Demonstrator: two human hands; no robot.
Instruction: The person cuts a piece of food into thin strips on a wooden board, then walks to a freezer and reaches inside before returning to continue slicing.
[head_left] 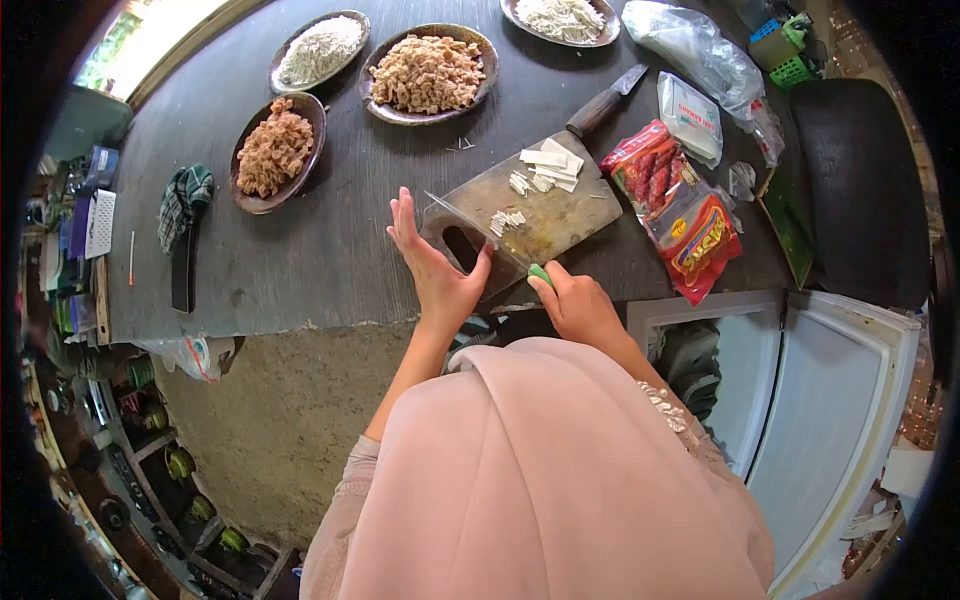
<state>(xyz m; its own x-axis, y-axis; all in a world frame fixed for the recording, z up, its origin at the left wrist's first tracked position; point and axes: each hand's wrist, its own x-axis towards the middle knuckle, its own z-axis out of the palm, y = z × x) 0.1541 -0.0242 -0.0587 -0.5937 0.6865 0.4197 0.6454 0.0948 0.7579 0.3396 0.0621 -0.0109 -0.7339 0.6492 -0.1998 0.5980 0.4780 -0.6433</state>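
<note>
In my right hand [575, 305] is a knife with a green handle [540, 271]. Its thin blade [465, 218] slants up and left across the handle end of a worn cutting board [570, 225]. My left hand [445, 275] is beside the blade at the board's left end, fingers stretched up and thumb spread apart, holding nothing. Thin white slivers [507, 221] lie on the board near the blade. Farther back on it are more slivers [530, 183] and flat white strips [560, 160].
A second knife with a dark handle [595, 112] lies behind the board. Red food packets [675, 205] and a white packet [690, 118] are to its right. Plates of brown crumbly pieces [425, 72] and white shreds [320, 50] stand farther back. A checkered cloth [187, 205] lies left.
</note>
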